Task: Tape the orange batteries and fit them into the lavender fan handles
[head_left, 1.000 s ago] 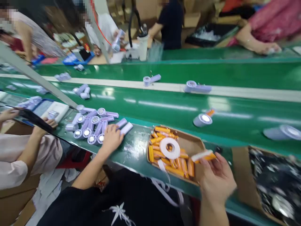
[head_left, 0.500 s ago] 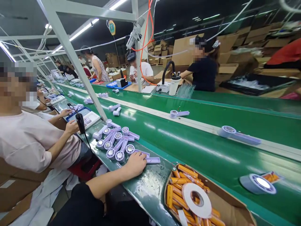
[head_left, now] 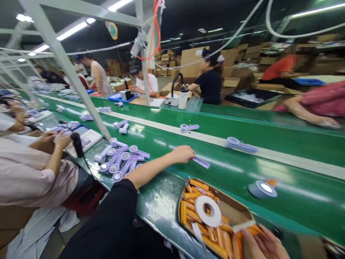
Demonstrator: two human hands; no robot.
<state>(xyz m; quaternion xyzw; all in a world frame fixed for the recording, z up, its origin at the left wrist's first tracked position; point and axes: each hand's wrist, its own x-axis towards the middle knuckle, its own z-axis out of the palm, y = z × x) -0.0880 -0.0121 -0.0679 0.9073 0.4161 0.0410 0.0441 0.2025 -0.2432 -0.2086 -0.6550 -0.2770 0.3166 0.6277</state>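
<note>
My left hand (head_left: 183, 154) is closed on a lilac fan part (head_left: 201, 162) over the green conveyor, its flat handle sticking out to the right. At the lower right, my right hand (head_left: 265, 242) pinches an orange battery (head_left: 253, 230) with a white strip (head_left: 243, 226) on it, above the right side of a cardboard box (head_left: 237, 205). Orange batteries (head_left: 188, 212) and a roll of white tape (head_left: 207, 211) lie in that box. Several lilac fan parts (head_left: 125, 156) are grouped on the table left of my left arm.
More lilac parts (head_left: 240, 144) rest on the belt's pale divider, and a round one (head_left: 262, 189) is on the near belt. A slanted metal post (head_left: 70, 72) rises at the left. A co-worker (head_left: 35, 169) sits at the left; others work across the belt.
My left hand has moved from the pile to over the belt with a lilac part. My right hand has come into view with a battery. The camera view has shifted to the right.
</note>
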